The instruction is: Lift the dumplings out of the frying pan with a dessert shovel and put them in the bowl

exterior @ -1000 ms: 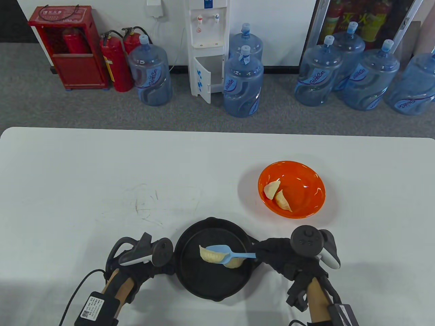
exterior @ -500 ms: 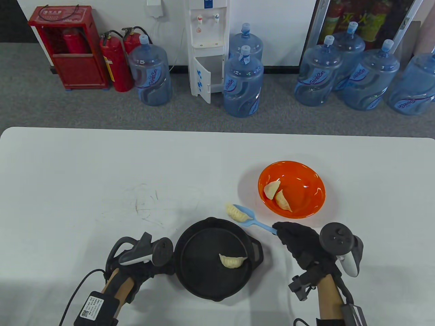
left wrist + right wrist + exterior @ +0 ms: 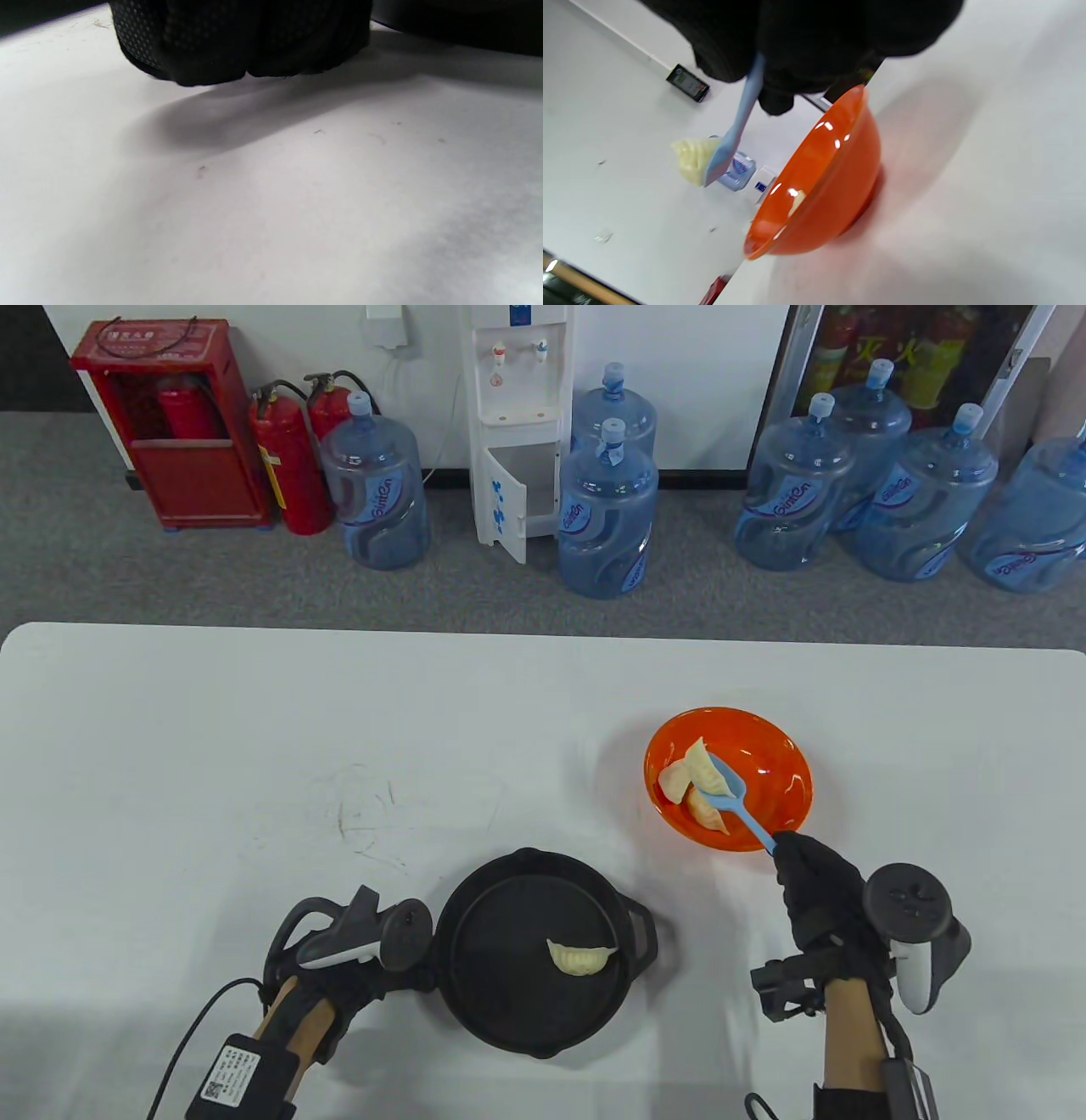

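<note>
My right hand grips the handle of the blue dessert shovel, whose blade is over the orange bowl with a pale dumpling on it. Two dumplings lie in the bowl beneath. In the right wrist view the shovel carries the dumpling tilted above the bowl. One dumpling lies in the black frying pan. My left hand is at the pan's left rim with fingers curled; what it holds is hidden. In the left wrist view its fingers hover over the white table.
The white table stretches to the left and behind the pan, with faint scuff marks. Beyond the far edge stand water bottles, a dispenser and red fire extinguishers on the floor.
My right hand lifted a dumpling out of the pan on the shovel and carried it up and right to over the bowl. The left hand and pan stayed put.
</note>
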Action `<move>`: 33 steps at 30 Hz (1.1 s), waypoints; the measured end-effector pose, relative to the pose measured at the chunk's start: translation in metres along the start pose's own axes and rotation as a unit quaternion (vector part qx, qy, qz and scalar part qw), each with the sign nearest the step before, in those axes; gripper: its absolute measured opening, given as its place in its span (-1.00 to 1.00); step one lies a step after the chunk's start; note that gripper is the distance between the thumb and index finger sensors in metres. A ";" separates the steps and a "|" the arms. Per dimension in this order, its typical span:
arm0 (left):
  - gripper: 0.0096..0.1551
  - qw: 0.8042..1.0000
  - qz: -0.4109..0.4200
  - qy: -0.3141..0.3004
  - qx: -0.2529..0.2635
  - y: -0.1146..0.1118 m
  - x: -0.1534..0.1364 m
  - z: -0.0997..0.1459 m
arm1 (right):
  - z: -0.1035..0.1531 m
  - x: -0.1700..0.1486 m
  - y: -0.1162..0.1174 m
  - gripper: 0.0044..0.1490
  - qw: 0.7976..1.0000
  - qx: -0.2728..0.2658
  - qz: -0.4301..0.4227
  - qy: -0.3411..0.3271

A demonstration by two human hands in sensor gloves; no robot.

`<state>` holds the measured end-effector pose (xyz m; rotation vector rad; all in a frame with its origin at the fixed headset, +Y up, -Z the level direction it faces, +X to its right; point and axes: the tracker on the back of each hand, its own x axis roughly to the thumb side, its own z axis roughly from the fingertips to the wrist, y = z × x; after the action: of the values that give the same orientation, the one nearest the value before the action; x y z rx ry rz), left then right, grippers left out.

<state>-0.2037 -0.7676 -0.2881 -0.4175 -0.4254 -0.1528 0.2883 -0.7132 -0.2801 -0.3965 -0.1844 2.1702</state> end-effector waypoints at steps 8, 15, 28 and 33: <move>-0.29 1.000 0.000 0.001 -0.001 0.000 0.000 0.000 | -0.001 0.000 -0.001 -0.46 0.987 -0.052 0.151 0.025; -0.29 1.000 0.000 0.001 -0.001 0.000 0.000 0.000 | -0.001 0.009 0.007 -0.46 0.970 -0.065 0.234 0.015; -0.29 1.000 0.001 0.000 0.000 0.000 0.000 0.000 | 0.002 0.033 0.028 -0.47 0.919 -0.087 0.382 -0.040; -0.29 1.000 0.001 0.000 0.000 0.000 0.000 0.000 | 0.008 0.042 0.035 -0.49 0.865 -0.113 0.480 -0.090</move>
<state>-0.2037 -0.7678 -0.2882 -0.4176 -0.4248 -0.1508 0.2358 -0.7004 -0.2910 -0.4747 -0.4134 3.1968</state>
